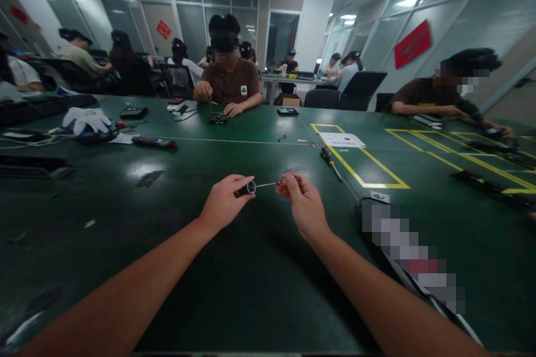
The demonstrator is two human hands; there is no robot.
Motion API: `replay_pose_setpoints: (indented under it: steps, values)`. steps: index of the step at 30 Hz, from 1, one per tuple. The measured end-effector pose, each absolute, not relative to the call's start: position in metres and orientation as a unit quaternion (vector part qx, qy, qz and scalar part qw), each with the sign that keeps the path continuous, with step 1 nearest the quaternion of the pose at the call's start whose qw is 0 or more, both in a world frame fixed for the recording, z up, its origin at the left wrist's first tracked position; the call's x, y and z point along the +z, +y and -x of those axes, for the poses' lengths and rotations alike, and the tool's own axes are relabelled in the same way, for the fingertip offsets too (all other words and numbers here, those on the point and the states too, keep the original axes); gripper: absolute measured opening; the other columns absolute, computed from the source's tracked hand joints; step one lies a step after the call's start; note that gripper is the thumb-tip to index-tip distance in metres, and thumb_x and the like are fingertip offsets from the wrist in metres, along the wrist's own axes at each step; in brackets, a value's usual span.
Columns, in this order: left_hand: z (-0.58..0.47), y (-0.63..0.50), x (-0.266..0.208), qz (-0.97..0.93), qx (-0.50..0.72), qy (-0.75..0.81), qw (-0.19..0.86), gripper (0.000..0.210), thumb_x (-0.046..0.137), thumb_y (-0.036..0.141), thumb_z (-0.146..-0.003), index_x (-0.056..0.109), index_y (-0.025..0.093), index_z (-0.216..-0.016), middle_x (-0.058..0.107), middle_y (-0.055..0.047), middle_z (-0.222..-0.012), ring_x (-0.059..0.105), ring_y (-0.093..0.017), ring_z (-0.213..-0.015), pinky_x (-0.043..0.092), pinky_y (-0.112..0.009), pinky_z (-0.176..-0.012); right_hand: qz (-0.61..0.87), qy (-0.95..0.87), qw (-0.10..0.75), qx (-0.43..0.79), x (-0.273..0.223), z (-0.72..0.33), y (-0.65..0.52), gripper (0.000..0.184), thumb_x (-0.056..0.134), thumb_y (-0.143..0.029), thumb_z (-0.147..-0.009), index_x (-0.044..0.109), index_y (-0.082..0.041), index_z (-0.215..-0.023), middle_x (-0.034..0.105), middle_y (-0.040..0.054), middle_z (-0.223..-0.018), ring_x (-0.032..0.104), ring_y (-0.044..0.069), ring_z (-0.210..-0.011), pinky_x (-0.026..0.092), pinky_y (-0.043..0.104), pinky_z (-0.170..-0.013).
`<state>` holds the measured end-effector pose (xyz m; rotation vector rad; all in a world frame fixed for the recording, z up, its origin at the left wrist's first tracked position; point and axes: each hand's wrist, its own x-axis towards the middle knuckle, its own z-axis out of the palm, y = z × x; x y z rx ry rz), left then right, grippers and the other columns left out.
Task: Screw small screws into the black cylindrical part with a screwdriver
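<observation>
My left hand [228, 199] is closed around a short black cylinder [250, 187], whose round, light-rimmed end faces right. From that end a thin, light-coloured rod [266, 184] runs across to my right hand [302, 201]. Thumb and fingers of the right hand pinch the rod's far end, where a small red part [280, 182] shows. How far the rod reaches into the cylinder is hidden. Both hands are held above the green table [251, 279], a short gap apart.
A yellow-and-black screwdriver [330, 163] lies beyond my right hand. Nearer right is a long, partly blurred-out object [412, 256]. At left lie a dark pen-shaped tool [154, 143] and white gloves [86, 121]. Co-workers sit across the table [230, 81] and at right [431, 92].
</observation>
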<state>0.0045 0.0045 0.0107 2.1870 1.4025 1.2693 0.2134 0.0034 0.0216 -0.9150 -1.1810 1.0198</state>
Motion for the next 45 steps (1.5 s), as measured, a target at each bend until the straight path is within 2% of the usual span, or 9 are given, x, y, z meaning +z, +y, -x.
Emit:
replay_pose_setpoints:
  steps: [13, 19, 22, 25, 30, 37, 40, 42, 45]
  values:
    - [-0.004, 0.006, 0.008, -0.753, 0.441, 0.469, 0.136, 0.043, 0.079, 0.018, -0.081, 0.072, 0.023, -0.124, 0.072, -0.005, -0.118, 0.069, -0.02, -0.104, 0.058, -0.037, -0.094, 0.421, -0.502, 0.616, 0.438, 0.021, -0.214, 0.005, 0.029, 0.066, -0.05, -0.091, 0.07, -0.022, -0.095, 0.07, 0.0018, -0.083, 0.064, 0.017, -0.075, 0.052, 0.033, -0.075]
    - [-0.003, 0.008, 0.006, -0.752, 0.438, 0.476, 0.129, 0.043, 0.078, 0.016, -0.081, 0.072, 0.023, -0.123, 0.072, -0.005, -0.117, 0.07, -0.021, -0.103, 0.058, -0.038, -0.093, 0.376, -0.537, 0.592, 0.47, 0.025, -0.212, -0.001, 0.024, 0.07, -0.045, -0.089, 0.067, -0.025, -0.102, 0.063, -0.0038, -0.071, 0.058, 0.014, -0.065, 0.048, 0.03, -0.066]
    - [-0.002, 0.01, 0.005, -0.75, 0.436, 0.482, 0.119, 0.042, 0.078, 0.015, -0.081, 0.073, 0.022, -0.122, 0.073, -0.005, -0.116, 0.069, -0.021, -0.104, 0.057, -0.038, -0.094, 0.363, -0.568, 0.571, 0.469, 0.026, -0.212, -0.004, 0.024, 0.068, -0.047, -0.09, 0.07, -0.025, -0.098, 0.063, -0.0024, -0.074, 0.059, 0.015, -0.068, 0.049, 0.031, -0.069]
    - [-0.001, 0.01, 0.004, -0.753, 0.432, 0.482, 0.117, 0.042, 0.077, 0.015, -0.082, 0.073, 0.024, -0.123, 0.072, -0.005, -0.118, 0.069, -0.022, -0.106, 0.056, -0.038, -0.095, 0.379, -0.582, 0.557, 0.455, 0.026, -0.212, -0.006, 0.036, 0.056, -0.054, -0.096, 0.074, -0.023, -0.092, 0.065, 0.0014, -0.079, 0.06, 0.016, -0.072, 0.049, 0.032, -0.07]
    - [-0.001, 0.01, 0.004, -0.759, 0.423, 0.482, 0.112, 0.041, 0.075, 0.017, -0.083, 0.072, 0.025, -0.124, 0.072, -0.005, -0.119, 0.068, -0.022, -0.107, 0.056, -0.039, -0.096, 0.398, -0.51, 0.601, 0.47, 0.022, -0.21, -0.003, 0.023, 0.072, -0.045, -0.087, 0.069, -0.024, -0.096, 0.069, 0.0007, -0.084, 0.064, 0.017, -0.076, 0.054, 0.034, -0.077]
    - [-0.002, 0.01, 0.003, -0.767, 0.376, 0.507, 0.116, 0.042, 0.074, 0.015, -0.083, 0.072, 0.024, -0.124, 0.072, -0.005, -0.118, 0.069, -0.022, -0.103, 0.057, -0.039, -0.094, 0.43, -0.51, 0.592, 0.453, 0.014, -0.208, 0.004, 0.032, 0.07, -0.052, -0.086, 0.072, -0.021, -0.095, 0.073, 0.0042, -0.086, 0.066, 0.019, -0.08, 0.055, 0.036, -0.081]
    - [-0.003, 0.009, 0.007, -0.786, 0.373, 0.486, 0.082, 0.041, 0.07, 0.014, -0.087, 0.07, 0.024, -0.127, 0.071, -0.006, -0.121, 0.067, -0.022, -0.108, 0.055, -0.04, -0.097, 0.423, -0.441, 0.595, 0.522, 0.013, -0.215, 0.014, 0.034, 0.072, -0.054, -0.084, 0.07, -0.021, -0.088, 0.07, 0.0036, -0.08, 0.065, 0.019, -0.074, 0.057, 0.037, -0.076]
    - [-0.003, 0.009, 0.01, -0.783, 0.387, 0.482, 0.067, 0.04, 0.069, 0.015, -0.088, 0.07, 0.024, -0.127, 0.07, -0.006, -0.122, 0.067, -0.022, -0.111, 0.055, -0.041, -0.099, 0.419, -0.376, 0.574, 0.594, 0.013, -0.222, 0.021, 0.036, 0.072, -0.055, -0.083, 0.066, -0.021, -0.076, 0.063, 0.0016, -0.067, 0.06, 0.017, -0.062, 0.058, 0.039, -0.07]
    - [-0.001, 0.01, 0.011, -0.779, 0.386, 0.488, 0.076, 0.04, 0.07, 0.015, -0.087, 0.071, 0.025, -0.126, 0.071, -0.006, -0.12, 0.067, -0.022, -0.108, 0.056, -0.041, -0.097, 0.419, -0.343, 0.604, 0.585, 0.013, -0.227, 0.027, 0.031, 0.073, -0.05, -0.083, 0.064, -0.022, -0.074, 0.061, -0.0002, -0.065, 0.057, 0.016, -0.058, 0.058, 0.036, -0.067]
